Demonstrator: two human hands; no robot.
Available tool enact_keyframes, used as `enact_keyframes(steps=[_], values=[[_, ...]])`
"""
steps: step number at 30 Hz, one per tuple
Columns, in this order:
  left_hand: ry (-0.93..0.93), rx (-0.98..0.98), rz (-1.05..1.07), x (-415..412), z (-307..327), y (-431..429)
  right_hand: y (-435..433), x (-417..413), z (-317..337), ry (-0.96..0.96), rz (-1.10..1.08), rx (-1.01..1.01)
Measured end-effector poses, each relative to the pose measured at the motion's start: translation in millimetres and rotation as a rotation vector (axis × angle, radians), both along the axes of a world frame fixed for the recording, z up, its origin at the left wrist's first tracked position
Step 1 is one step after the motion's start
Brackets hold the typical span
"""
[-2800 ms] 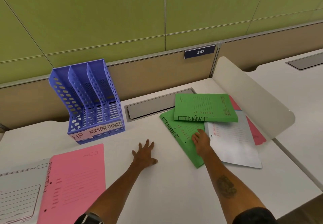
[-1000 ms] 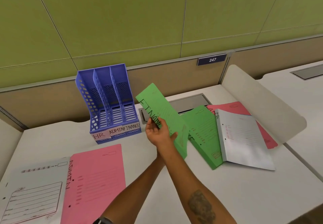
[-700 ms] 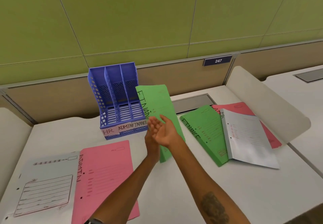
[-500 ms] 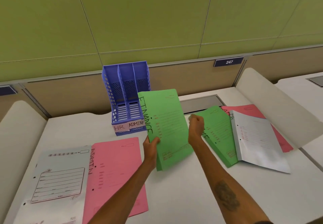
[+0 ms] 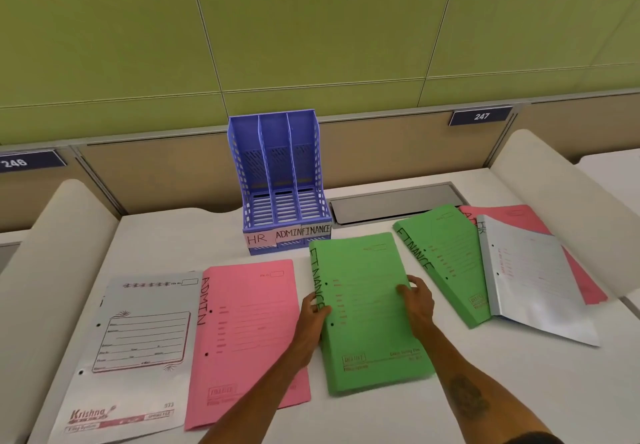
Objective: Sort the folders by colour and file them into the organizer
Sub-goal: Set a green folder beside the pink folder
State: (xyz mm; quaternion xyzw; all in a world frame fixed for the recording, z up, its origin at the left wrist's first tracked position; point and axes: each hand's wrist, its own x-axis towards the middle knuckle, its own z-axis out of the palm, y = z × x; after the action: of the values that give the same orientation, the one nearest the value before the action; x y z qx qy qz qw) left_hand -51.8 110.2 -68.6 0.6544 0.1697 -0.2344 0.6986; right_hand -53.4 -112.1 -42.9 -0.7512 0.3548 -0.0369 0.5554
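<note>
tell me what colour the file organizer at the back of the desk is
Blue-purple, with slotted walls: file organizer, head view.

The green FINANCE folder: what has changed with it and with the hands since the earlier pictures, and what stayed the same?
The top green FINANCE folder was lifted off the right pile, passed between the hands and brought left to the desk's middle beside the pink ADMIN folder. Now the left hand grips its spine edge and the right hand its right edge. The second green folder, the other folders and the empty organizer stayed put.
</note>
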Motion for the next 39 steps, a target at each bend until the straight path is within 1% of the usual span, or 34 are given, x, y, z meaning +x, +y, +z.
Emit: enact_keyframes(steps=[4,8,10,16,27,35,39], values=[[-0.080,0.275,-0.052,-0.3,-8.8,11.7,-1.1,-2.1,-5.6,0.040,0.088,-0.022],[-0.164,0.556,-0.110,5.7,-3.3,17.8,8.4,5.4,-8.0,0.086,0.157,-0.035],[-0.198,0.629,-0.117,9.2,-0.6,19.3,12.3,10.1,-9.8,0.138,0.192,-0.050],[-0.206,0.737,-0.177,15.6,-2.9,27.9,16.7,15.9,-13.0,0.191,0.215,-0.078],[-0.234,0.784,-0.231,14.4,-2.3,31.7,24.1,9.3,-6.8,0.302,0.273,-0.215],[-0.307,0.879,-0.257,12.1,1.8,26.8,18.2,1.1,-6.1,0.277,0.291,-0.248],[-0.382,0.936,-0.277,9.9,7.2,16.8,8.5,-8.0,-6.0,0.220,0.213,-0.246]])
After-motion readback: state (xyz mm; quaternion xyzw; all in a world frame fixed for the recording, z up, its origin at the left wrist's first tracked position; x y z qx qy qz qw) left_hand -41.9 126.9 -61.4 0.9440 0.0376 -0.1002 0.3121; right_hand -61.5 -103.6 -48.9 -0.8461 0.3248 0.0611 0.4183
